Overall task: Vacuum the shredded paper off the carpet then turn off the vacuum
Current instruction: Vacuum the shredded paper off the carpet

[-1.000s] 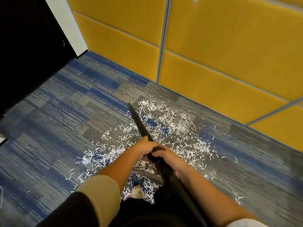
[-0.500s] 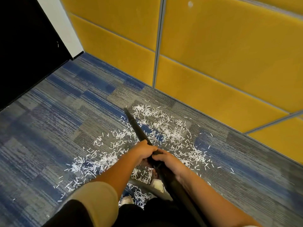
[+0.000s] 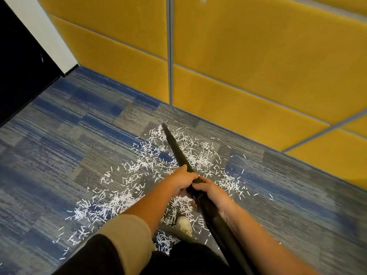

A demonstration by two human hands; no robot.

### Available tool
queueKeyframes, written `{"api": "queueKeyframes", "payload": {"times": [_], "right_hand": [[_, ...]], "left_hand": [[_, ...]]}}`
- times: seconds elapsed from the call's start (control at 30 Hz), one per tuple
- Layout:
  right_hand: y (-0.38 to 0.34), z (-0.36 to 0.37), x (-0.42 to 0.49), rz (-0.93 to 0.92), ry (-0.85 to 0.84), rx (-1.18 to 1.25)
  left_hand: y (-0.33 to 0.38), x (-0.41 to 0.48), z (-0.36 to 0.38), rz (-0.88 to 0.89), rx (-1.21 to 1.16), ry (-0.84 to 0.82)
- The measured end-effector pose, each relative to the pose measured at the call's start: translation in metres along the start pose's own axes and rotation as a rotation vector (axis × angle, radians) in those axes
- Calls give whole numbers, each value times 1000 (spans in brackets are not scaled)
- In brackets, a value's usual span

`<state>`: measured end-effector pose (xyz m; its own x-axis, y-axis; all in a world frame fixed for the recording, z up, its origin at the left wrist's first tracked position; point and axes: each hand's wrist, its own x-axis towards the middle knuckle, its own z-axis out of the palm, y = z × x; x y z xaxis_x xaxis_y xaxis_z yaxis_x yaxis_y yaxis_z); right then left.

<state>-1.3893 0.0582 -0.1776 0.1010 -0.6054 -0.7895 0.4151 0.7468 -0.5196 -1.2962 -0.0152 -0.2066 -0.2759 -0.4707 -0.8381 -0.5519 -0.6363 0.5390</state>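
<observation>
Trouble lies underfoot: with left hand (image 3: 183, 180) and right hand (image 3: 212, 192), fingers wrapped round the vacuum wand (image 3: 176, 149), aiming ahead, shredded paper (image 3: 178, 203) by the shoe (image 3: 184, 225) may get trodden into the carpet (image 3: 79, 135).

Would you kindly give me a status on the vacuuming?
Grip: left hand and right hand both on vacuum wand. Wand tip at far edge of shredded paper; plenty lies on carpet. Nearby: shoe beside wand.
</observation>
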Motion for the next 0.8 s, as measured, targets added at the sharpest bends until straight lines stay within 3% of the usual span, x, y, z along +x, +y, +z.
{"api": "queueKeyframes", "payload": {"times": [0.43,0.8], "right_hand": [[2,-23,-2,4,28,72],[1,-36,4,-4,48,109]], "left_hand": [[12,5,20,18,114,-26],[18,10,29,38,47,-59]]}}
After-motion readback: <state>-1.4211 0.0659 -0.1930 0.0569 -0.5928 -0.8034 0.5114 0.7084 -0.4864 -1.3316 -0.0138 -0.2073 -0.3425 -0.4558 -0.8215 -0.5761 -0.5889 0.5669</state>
